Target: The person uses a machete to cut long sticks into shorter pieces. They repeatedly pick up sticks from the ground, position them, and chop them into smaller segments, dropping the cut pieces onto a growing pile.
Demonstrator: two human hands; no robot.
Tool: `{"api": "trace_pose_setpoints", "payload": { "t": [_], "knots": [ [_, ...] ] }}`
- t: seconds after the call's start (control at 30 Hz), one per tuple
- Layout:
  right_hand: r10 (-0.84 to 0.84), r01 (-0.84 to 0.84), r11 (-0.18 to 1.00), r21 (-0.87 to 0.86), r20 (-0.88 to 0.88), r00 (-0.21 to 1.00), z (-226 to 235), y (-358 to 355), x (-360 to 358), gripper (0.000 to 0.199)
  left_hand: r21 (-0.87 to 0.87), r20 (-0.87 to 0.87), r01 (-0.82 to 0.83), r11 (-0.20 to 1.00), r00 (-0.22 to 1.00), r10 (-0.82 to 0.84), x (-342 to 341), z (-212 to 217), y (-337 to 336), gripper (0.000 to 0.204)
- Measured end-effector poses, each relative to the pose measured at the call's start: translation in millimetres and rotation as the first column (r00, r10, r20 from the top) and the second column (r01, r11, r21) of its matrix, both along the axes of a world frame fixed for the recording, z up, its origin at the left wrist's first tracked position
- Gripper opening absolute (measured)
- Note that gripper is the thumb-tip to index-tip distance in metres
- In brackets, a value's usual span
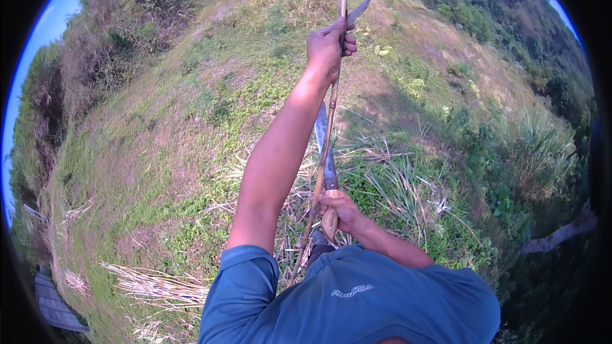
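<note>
My left hand, its arm stretched far forward, is closed around the upper part of a long, thin, jointed cane stalk. A grey-brown pointed piece, perhaps a dry leaf, juts out beside the stalk just above that hand. The stalk slants down toward my body, its lower end near my feet. Close to my waist, my right hand grips the wooden handle of a machete. The blade points away from me and runs beside the stalk, which partly covers it.
A bundle of cut, dry stalks lies on the ground at the lower left. Cut leaves and long grass lie around my feet. Dense bushes rise at the far left. A wooded slope is at the right.
</note>
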State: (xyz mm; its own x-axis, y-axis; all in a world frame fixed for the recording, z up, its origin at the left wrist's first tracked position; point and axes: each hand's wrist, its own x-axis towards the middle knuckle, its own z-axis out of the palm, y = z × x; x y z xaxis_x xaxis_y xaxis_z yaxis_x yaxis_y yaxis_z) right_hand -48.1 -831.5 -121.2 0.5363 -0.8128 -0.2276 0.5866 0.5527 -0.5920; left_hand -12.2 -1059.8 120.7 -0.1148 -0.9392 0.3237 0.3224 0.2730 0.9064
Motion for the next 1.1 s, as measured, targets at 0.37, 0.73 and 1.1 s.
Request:
{"api": "trace_pose_setpoints", "payload": {
  "t": [0.37, 0.73, 1.1],
  "knots": [
    [-0.060, 0.060, 0.997, 0.058, 0.005, 0.998, 3.0, 9.9, -3.0, 0.016, 0.010, 0.012, -0.134, 0.991, 0.991, 0.134, 7.8, -7.0, 6.4, 0.043],
    [-0.159, 0.162, 0.987, 0.011, -0.120, 0.980, 5.4, 8.8, -9.3, 0.024, 0.140, 0.122, -0.025, 0.990, 0.992, 0.008, 14.8, -63.5, 72.4, 0.038],
    [-0.628, 0.232, 0.720, -0.655, -0.472, 0.619, 47.7, -68.3, -184.3, 0.015, 0.258, 0.302, 0.068, 0.964, 0.942, -0.147, 60.8, -150.6, 179.9, 0.038]
  ]
}}
